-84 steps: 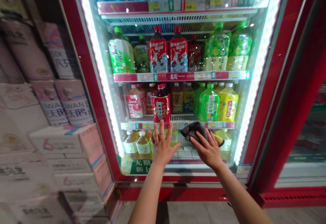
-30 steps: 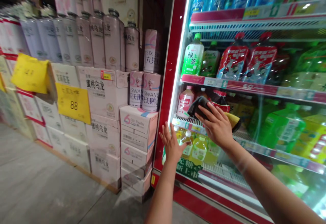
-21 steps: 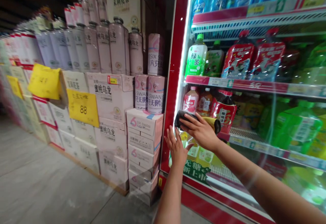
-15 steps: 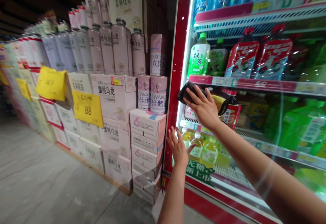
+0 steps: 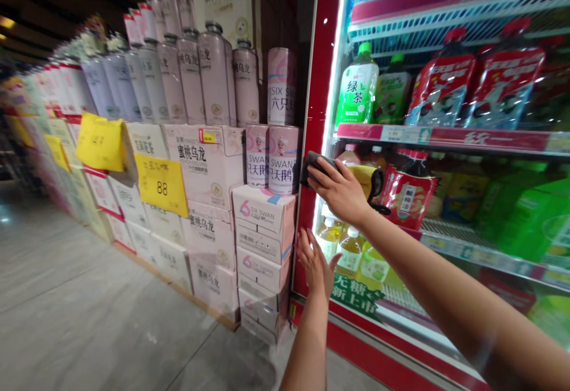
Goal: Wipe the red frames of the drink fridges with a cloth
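Note:
My right hand lies over a dark cloth with a yellow part, pressing it on the glass door near the red left frame of a drinks cooler. Its fingers point up and left, on top of the dark part of the cloth. Lower down, my left hand rests against the red frame and glass edge with its fingers apart and nothing in it. Behind the glass stand a green tea bottle and a red-labelled bottle.
Left of the cooler are stacked drink cartons topped with tall cans. Yellow price signs hang on the cartons. Grey floor lies in front. Cooler shelves with price rails run to the right.
My right hand and the cloth have slid left and slightly down, from the glass onto the red frame's edge. The view has shifted a little. My left hand stays low by the frame.

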The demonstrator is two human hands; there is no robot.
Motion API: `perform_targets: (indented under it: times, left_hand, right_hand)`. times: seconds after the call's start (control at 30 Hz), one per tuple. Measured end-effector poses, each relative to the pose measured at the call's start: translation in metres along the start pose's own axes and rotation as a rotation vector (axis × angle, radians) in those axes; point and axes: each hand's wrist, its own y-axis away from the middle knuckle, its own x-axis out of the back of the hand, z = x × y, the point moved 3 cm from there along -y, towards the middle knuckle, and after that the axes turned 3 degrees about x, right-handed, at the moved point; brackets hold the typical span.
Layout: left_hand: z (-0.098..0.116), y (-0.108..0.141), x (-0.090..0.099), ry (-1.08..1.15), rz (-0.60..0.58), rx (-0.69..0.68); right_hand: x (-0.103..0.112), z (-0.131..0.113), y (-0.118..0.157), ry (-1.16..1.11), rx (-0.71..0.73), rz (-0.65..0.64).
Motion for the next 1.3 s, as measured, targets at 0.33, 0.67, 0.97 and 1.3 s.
perform_targets:
  times: [0.33, 0.67, 0.97, 1.3]
  left_hand:
    - [-0.024, 0.030, -0.014, -0.088, 0.041, 0.014]
    - [-0.029, 0.038, -0.014, -0.143, 0.005, 0.003]
    - [-0.025, 0.032, -0.004, -0.102, -0.025, -0.038]
    - [-0.019, 0.044, 0.005, -0.085, -0.081, -0.084]
  right_hand:
    - [-0.051, -0.071, 0.054, -0.145, 0.290, -0.125]
    - [-0.053, -0.074, 0.058, -0.108, 0.113, -0.058]
    - [-0.025, -0.044, 0.059, -0.078, -0.003, 0.008]
    - [-0.030, -0.081, 0.132, -0.099, 0.263, -0.077]
